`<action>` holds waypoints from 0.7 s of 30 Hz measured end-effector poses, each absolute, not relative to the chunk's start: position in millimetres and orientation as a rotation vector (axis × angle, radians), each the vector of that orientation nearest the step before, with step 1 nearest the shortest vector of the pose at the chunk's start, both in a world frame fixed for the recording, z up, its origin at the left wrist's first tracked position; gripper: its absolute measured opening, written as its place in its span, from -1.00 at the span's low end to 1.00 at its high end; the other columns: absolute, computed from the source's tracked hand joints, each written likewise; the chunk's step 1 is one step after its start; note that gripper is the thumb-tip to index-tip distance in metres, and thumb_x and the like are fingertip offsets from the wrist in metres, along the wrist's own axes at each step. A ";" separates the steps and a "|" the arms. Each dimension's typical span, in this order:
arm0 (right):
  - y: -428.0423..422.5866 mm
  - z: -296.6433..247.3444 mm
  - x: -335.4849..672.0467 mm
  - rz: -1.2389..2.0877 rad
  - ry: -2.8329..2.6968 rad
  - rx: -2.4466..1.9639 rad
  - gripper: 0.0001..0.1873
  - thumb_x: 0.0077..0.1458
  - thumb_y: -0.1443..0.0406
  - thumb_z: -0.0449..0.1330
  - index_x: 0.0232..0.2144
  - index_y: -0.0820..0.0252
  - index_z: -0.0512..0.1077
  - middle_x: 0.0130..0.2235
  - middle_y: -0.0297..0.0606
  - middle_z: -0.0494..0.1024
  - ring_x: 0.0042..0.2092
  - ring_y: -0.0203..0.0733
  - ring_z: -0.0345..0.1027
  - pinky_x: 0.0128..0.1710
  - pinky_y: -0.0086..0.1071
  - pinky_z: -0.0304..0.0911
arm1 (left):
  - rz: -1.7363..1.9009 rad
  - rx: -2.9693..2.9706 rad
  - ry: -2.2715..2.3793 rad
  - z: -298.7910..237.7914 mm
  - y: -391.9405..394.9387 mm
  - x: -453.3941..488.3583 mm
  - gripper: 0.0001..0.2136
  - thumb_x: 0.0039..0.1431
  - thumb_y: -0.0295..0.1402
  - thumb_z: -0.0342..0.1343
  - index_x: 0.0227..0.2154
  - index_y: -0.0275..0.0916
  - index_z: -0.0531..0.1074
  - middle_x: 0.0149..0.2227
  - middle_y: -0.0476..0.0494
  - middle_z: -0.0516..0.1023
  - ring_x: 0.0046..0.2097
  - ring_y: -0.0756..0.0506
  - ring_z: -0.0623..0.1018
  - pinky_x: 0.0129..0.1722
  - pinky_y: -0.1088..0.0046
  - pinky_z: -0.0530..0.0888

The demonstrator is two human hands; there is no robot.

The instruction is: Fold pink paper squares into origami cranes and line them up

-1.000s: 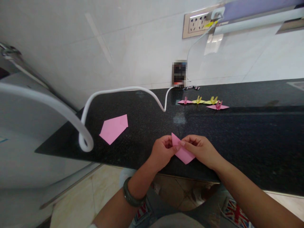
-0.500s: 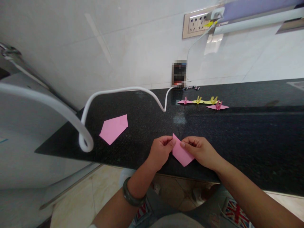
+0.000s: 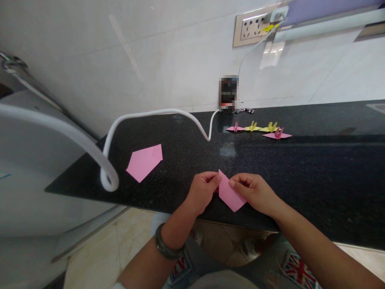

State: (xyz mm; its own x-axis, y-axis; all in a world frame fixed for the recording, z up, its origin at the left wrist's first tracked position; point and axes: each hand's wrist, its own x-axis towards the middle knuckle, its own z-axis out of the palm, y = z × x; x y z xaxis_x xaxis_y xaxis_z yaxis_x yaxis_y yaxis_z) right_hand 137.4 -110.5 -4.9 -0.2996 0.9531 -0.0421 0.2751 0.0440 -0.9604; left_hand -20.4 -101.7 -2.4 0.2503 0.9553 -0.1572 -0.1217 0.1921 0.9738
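A folded piece of pink origami paper (image 3: 233, 196) is held between my two hands, just above the front part of the dark countertop (image 3: 180, 176). My left hand (image 3: 203, 190) pinches its upper left edge between thumb and fingers. On the other side, my right hand (image 3: 254, 190) grips the paper's right edge, thumb on top. The fingers beneath the sheet are hidden. Further left lies a second folded pink paper (image 3: 144, 162), flat on the stone and apart from both hands.
Small folded cranes, pink (image 3: 278, 135) and yellow (image 3: 252, 127), stand in a group at the back. A phone-like device (image 3: 228, 94), blurred out, leans against the wall. A white flexible tube (image 3: 153, 113) loops across the left side. The wall holds a socket panel (image 3: 251, 30).
The view has shifted very slightly. Both hands keep their pinch on the pink paper, which has hardly moved.
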 end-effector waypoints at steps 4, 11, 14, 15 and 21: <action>-109.6 -8.1 136.6 1.244 -1.652 -1.306 -0.71 -0.02 0.15 0.03 -0.54 0.26 0.35 -0.59 -0.35 0.31 -0.57 -0.39 0.11 -0.62 -0.50 0.02 | 0.988 1.096 1.035 -1.4 -102.1 -19.9 -0.75 -0.06 -0.24 0.06 -0.48 -0.38 0.42 -0.54 -0.06 0.36 -0.50 0.06 0.32 -0.47 0.52 0.33; -109.9 -5.4 136.5 1.246 -1.675 -1.311 -0.68 -0.03 0.12 0.04 -0.59 0.27 0.33 -0.60 -0.35 0.29 -0.57 -0.40 0.08 -0.64 -0.51 0.00 | 0.982 1.159 1.054 -2.6 -102.3 -18.5 -0.75 -0.06 -0.23 0.05 -0.49 -0.37 0.42 -0.55 -0.06 0.36 -0.51 0.06 0.31 -0.51 0.54 0.31; -110.5 -3.2 136.4 1.261 -1.681 -1.296 -0.69 -0.02 0.14 0.03 -0.59 0.26 0.33 -0.61 -0.37 0.26 -0.58 -0.41 0.06 -0.65 -0.52 -0.03 | 0.976 1.164 1.044 -3.0 -102.1 -18.4 -0.75 -0.06 -0.23 0.04 -0.47 -0.37 0.43 -0.54 -0.08 0.38 -0.51 0.05 0.32 -0.50 0.53 0.31; -110.6 -2.9 136.4 1.262 -1.682 -1.293 -0.69 -0.01 0.14 0.03 -0.60 0.26 0.32 -0.61 -0.37 0.26 -0.59 -0.41 0.06 -0.65 -0.52 -0.03 | 0.974 1.162 1.040 -3.1 -102.0 -18.4 -0.75 -0.06 -0.23 0.04 -0.46 -0.36 0.43 -0.53 -0.08 0.39 -0.51 0.05 0.33 -0.50 0.53 0.32; -111.5 -2.3 137.0 1.270 -1.688 -1.295 -0.70 0.00 0.15 0.02 -0.57 0.26 0.34 -0.61 -0.37 0.29 -0.60 -0.40 0.08 -0.65 -0.51 -0.01 | 0.971 1.173 1.038 -2.5 -102.0 -19.0 -0.76 -0.06 -0.26 0.05 -0.47 -0.37 0.43 -0.54 -0.08 0.40 -0.51 0.05 0.34 -0.48 0.52 0.33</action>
